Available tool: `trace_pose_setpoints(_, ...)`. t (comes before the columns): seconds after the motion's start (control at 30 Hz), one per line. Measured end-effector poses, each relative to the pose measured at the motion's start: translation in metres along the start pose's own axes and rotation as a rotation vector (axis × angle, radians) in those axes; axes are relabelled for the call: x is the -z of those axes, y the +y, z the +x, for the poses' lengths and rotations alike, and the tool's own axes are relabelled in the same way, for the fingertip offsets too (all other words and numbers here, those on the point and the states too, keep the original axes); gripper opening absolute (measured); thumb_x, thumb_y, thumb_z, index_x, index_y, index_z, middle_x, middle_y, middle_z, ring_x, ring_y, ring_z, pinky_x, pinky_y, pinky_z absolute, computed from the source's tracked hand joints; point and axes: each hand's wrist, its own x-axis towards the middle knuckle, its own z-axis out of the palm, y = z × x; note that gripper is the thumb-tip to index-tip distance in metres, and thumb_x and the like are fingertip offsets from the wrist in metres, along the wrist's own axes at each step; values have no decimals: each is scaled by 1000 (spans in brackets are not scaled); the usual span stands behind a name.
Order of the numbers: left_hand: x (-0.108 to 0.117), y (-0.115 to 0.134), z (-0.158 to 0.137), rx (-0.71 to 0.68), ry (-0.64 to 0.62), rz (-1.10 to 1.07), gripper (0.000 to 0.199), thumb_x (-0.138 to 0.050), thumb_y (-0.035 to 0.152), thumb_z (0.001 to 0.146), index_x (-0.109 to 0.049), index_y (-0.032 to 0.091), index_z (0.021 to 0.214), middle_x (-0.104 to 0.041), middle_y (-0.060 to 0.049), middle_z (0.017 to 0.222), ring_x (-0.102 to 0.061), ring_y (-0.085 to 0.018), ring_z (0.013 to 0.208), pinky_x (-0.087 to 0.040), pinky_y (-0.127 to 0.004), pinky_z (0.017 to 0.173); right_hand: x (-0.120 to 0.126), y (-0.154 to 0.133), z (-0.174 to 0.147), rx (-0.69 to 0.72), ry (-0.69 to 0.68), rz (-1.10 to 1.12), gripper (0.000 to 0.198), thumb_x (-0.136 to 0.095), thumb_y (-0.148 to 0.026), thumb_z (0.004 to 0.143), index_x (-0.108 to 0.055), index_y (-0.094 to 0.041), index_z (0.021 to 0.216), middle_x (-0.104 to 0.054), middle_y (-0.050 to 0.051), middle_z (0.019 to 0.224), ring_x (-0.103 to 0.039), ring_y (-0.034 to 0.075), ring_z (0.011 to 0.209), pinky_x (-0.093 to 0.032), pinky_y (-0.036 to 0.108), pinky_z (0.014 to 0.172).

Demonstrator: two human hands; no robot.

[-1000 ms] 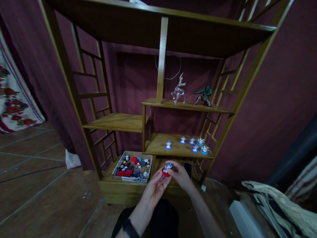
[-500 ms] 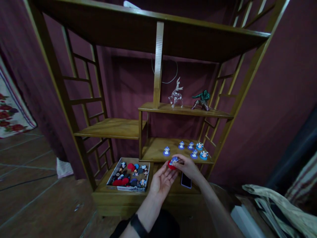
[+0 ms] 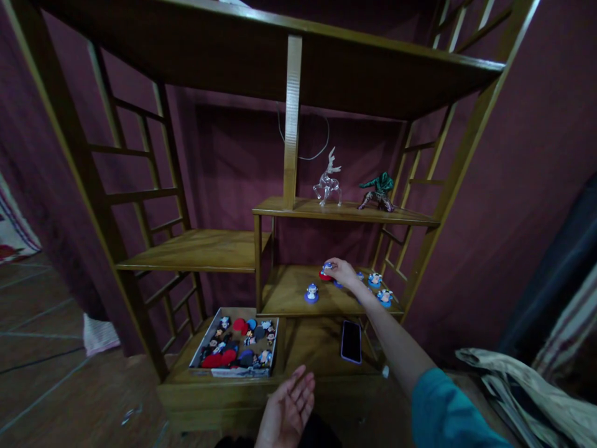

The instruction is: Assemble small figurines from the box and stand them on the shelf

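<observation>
My right hand (image 3: 342, 272) reaches over the lower right shelf (image 3: 280, 302), its fingers closed around a small purple and white figurine (image 3: 326, 270) on a red round base. Whether that base touches the shelf I cannot tell. Just in front and to the left stands a similar figurine (image 3: 311, 293) on a purple base. Two figurines on blue bases, one farther back (image 3: 375, 279) and one nearer (image 3: 385, 297), stand toward the shelf's right end. My right hand and forearm partly cover other purple figurines. Palm up and fingers spread, my left hand (image 3: 290, 404) holds nothing below the cabinet's front edge.
A shallow cardboard box (image 3: 196, 359) of mixed figurines and red bases sits at lower left. A phone (image 3: 351, 341) lies below the shelf. Above stand a clear deer figure (image 3: 329, 183) and a green crouching figure (image 3: 380, 190). A wooden post (image 3: 293, 118) divides the upper space.
My right hand has carried the red-based figurine from above my left palm forward to the back of the shelf. My left hand has dropped lower and nearer to me. The view has shifted slightly.
</observation>
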Motion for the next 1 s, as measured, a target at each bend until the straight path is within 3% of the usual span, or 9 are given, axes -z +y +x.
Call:
trace_pose_setpoints(0.2, 30, 3, -3, 26, 90, -27, 37, -56, 11, 75, -54, 16, 112, -67, -11, 97, -66, -19, 83, -49, -29, 71, -19, 9, 8, -63, -107, -371, 24, -69, -16, 59, -68, -21, 82, -68, 1, 74, -60, 15, 68, -43, 23, 63)
trace_pose_setpoints(0.4, 58, 3, -2, 100, 94, -66, 40, -58, 10, 74, -52, 14, 113, -69, -10, 91, -66, -21, 79, -48, -30, 69, -22, 11, 14, -130, -212, -567, 28, -65, -18, 66, -66, -20, 94, -69, 3, 88, -62, 14, 80, -43, 19, 67)
trace_pose_setpoints(0.63, 77, -9, 3, 146, 127, -97, 31, -59, 9, 73, -57, 13, 103, -68, -11, 90, -66, -21, 75, -48, -29, 66, -24, 9, 19, -197, -271, -645, 28, -66, -19, 65, -66, -20, 93, -69, 3, 88, -62, 14, 80, -42, 18, 64)
trace_pose_setpoints(1.0, 103, -6, 3, 160, 191, -76, 57, -57, 8, 74, -38, 12, 128, -69, -11, 83, -66, -21, 69, -48, -29, 64, -22, -1, 22, -225, -305, -744, 24, -69, -20, 61, -68, -19, 85, -69, 4, 84, -63, 15, 78, -39, 18, 58)
